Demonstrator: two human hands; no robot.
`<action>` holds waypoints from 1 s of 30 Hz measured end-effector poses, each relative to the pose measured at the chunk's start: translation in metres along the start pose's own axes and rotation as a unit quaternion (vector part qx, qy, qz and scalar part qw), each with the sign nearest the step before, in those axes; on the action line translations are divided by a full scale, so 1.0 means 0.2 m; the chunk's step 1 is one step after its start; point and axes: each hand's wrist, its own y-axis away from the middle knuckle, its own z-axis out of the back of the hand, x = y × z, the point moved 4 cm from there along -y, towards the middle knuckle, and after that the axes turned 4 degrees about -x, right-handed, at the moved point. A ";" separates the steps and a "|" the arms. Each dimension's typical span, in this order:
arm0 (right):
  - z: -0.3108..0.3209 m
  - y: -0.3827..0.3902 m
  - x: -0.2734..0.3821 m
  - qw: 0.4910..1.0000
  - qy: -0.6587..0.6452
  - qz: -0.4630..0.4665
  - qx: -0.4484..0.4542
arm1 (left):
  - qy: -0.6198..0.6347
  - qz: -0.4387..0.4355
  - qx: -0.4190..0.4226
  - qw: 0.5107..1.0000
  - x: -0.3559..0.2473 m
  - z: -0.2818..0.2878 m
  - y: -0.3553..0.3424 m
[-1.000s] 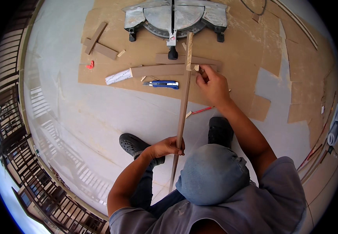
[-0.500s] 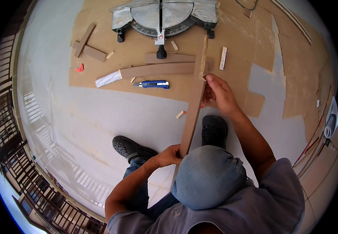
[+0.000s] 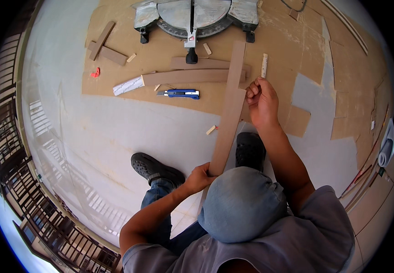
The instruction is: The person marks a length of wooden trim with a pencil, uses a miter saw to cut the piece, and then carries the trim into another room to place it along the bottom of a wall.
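A long brown plank (image 3: 228,113), broad face up, reaches from my body toward the saw, with a step cut in its right edge. My left hand (image 3: 199,178) is closed round its lower part. My right hand (image 3: 261,102) has its fingers curled at the step, close against the edge; whether anything else is in them is hidden. Just beyond that hand is a small pale strip (image 3: 264,66). A blue box cutter (image 3: 183,93) lies left of the plank, below brown boards (image 3: 183,78), one with a white patterned end (image 3: 128,86). A small wood block (image 3: 211,130) lies beside the plank.
A metal mitre saw base (image 3: 167,13) stands on cardboard (image 3: 297,54) at the top. Crossed brown offcuts (image 3: 108,53) and a red scrap (image 3: 96,73) lie left. My shoes (image 3: 153,168) rest on pale flooring. A railing (image 3: 6,150) runs along the left; rolled material (image 3: 385,152) lies far right.
The plank has turned from its narrow edge to its broad face up, and its top end has shifted right. My right hand went right and down, then rose again beside the step.
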 end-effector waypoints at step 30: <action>0.61 -0.53 0.75 0.920 0.320 0.220 -0.047 | -0.113 -0.286 0.107 0.946 -0.08 -0.38 -0.20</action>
